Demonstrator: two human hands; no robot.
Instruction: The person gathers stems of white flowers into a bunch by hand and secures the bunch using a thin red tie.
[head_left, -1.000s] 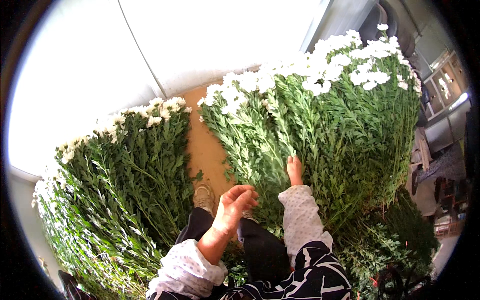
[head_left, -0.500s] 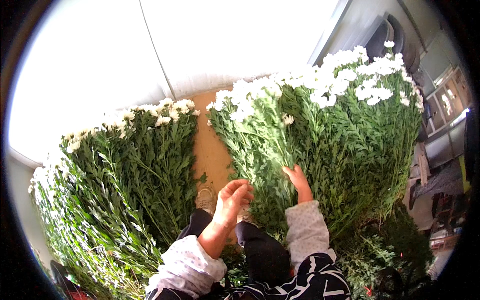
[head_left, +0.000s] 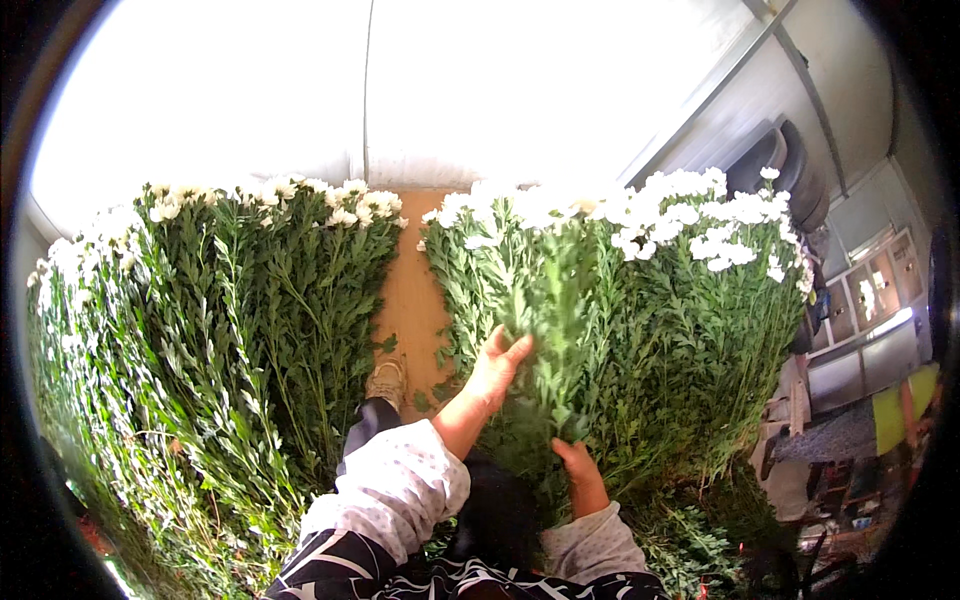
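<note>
A leafy green bunch of white chrysanthemum stems, blurred by motion, stands in front of me, right of centre. My right hand is closed around its lower stalks, the thumb pointing up and the other fingers mostly hidden. Higher up, my left hand is at the left side of the bunch. Its thumb and forefinger are apart and it appears to touch the leaves; the rest of its fingers are partly hidden. The white flower heads of the right-hand pile line its far edge.
Another large pile of white chrysanthemums lies to the left. A tan strip of floor runs between the piles, with my shoe on it. A bright white wall rises behind. Cut greenery lies at lower right.
My right hand has drawn the stems down and toward me. My left hand has moved up and right to the side of the bunch, its fingers spreading. The view has shifted.
</note>
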